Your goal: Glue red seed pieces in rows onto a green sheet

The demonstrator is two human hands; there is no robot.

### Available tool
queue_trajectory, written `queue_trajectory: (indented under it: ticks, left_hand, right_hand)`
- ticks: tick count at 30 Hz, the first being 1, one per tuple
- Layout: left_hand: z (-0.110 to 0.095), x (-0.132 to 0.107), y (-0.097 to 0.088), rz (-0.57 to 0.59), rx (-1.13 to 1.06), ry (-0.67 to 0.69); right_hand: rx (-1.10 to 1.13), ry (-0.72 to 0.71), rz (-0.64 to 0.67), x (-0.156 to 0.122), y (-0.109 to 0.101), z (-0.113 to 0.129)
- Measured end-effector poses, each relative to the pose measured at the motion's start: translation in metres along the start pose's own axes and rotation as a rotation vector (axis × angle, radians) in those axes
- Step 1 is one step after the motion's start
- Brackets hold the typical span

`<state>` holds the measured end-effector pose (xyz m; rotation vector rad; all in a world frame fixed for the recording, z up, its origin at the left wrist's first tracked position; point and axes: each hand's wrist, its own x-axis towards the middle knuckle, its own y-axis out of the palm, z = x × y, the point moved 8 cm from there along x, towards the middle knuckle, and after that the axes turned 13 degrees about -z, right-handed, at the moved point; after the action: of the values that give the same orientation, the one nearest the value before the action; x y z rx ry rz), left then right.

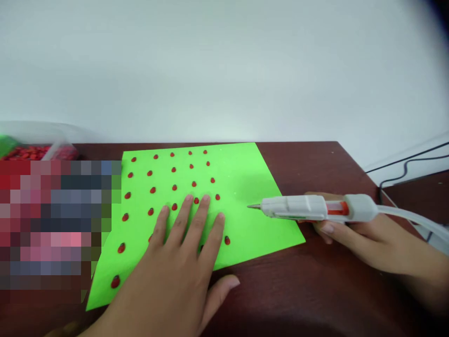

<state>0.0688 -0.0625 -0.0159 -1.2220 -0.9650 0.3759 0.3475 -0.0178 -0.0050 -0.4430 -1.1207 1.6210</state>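
Nothing legible anywhere: the glue gun (pixel 308 208) and the green sheet (pixel 242 173) carry no readable text, label, brand or number.

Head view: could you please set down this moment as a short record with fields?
surface: dark brown table
sheet: green sheet, lying flat, dotted with rows of small red pieces
left hand: open, palm down, fingers spread on the sheet
right hand: closed around a white tool with a hose, tip over the sheet's right part
back left: clear tub with red contents
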Motion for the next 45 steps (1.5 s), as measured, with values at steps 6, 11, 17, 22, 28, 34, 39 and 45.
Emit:
queue_trajectory:
  ticks: [6, 11, 17, 22, 28, 34, 39, 45]
  left_hand:
    - [0.001, 0.0, 0.002, -0.009, -0.007, 0.007]
    - [0.0, 0.0, 0.002, -0.007, -0.021, -0.001]
    - [0.0, 0.002, 0.002, 0.001, -0.027, -0.007]
    - [-0.001, 0.001, 0.002, -0.014, -0.018, 0.006]
    - [-0.001, 0.0, 0.003, -0.014, -0.025, -0.003]
    - [0.001, 0.0, 0.003, -0.022, -0.02, 0.003]
    - [-0.002, 0.001, -0.001, -0.043, 0.007, 0.051]
    - [0.008, 0.002, 0.005, -0.027, 0.018, 0.067]
  right_hand:
    - [0.027, -0.043, 0.043, 0.008, 0.006, 0.015]
    - [0.009, -0.047, 0.082, 0.007, 0.009, 0.015]
    - [-0.001, -0.042, 0.074, 0.007, 0.009, 0.015]
    - [0.006, -0.043, 0.075, 0.011, 0.01, 0.019]
    - [-0.031, -0.001, 0.107, 0.01, 0.012, 0.016]
    - [-0.083, -0.003, 0.126, 0.017, 0.012, 0.027]
    - [-0.071, -0.015, 0.08, 0.018, 0.0, 0.032]
    - [0.012, 0.026, 0.002, -0.003, -0.012, -0.001]
